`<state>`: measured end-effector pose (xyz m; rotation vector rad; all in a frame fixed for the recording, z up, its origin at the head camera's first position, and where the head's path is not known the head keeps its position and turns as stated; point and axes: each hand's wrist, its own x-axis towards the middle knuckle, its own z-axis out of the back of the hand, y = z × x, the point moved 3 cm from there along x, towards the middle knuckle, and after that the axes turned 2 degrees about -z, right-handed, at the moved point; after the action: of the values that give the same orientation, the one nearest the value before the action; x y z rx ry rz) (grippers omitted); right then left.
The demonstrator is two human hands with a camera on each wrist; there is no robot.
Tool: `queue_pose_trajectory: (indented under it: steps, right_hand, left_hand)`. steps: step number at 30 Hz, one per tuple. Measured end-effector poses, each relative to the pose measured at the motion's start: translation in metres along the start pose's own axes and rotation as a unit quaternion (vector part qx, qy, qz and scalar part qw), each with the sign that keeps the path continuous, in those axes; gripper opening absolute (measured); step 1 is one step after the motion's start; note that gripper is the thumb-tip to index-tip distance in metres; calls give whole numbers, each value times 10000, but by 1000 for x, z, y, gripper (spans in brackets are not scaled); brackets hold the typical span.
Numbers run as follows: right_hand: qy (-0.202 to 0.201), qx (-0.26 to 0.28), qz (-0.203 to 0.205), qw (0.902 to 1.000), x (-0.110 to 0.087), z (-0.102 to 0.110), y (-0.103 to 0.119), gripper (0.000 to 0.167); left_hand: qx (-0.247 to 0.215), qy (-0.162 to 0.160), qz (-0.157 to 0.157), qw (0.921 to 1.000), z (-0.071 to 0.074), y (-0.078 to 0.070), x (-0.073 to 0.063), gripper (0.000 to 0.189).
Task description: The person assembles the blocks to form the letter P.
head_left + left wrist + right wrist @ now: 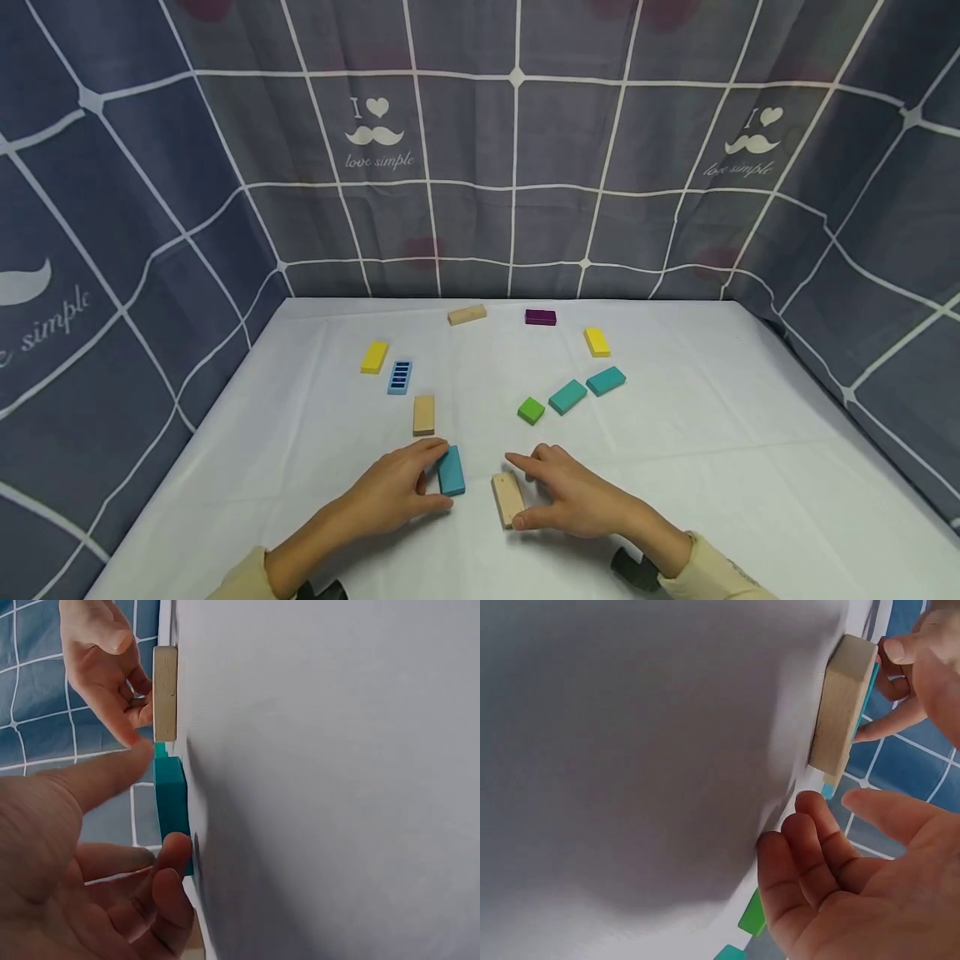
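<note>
Seemingly at the grasping step, my left hand (392, 492) spans a teal block (452, 472), just past six o'clock; whether it grips, I cannot tell. My loose, ungripping right hand (579, 497) flanks a wooden block (507, 500), just before six. Lifting calls for pinching.

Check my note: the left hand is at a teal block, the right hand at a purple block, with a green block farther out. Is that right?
Not quite: the right hand is at a pale wooden block, not purple, as the head view shows. The left hand is at a teal block, and the green block lies farther out.
</note>
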<state>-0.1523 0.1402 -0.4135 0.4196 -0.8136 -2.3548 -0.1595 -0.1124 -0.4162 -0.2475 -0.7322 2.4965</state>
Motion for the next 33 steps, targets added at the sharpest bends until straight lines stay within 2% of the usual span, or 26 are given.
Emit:
queue_pose_trajectory:
  steps: [10, 16, 21, 24, 28, 33]
  right_hand:
    - [-46, -297, -65, 9995, 3, -5, -2, 67]
    - [-183, -360, 27, 9992, 4, -6, -1, 63]
    - [-292, -431, 27, 9986, 4, -7, 0, 61]
    - [-301, -474, -34, 9984, 4, -7, 0, 60]
    - [-290, -497, -79, 9983, 3, -7, 0, 62]
    - [-307, -554, -63, 9980, 4, -8, -1, 65]
  left_hand:
    - [167, -29, -7, 9999, -1, 3, 1, 63]
    - [169, -58, -23, 9998, -1, 4, 2, 63]
    - [125, 12, -144, 9998, 2, 6, 5, 63]
    - [145, 4, -302, 9994, 4, 7, 11, 63]
    - [158, -189, -491, 9985, 6, 7, 24, 62]
    - [-14, -214, -510, 9985, 3, 3, 44, 61]
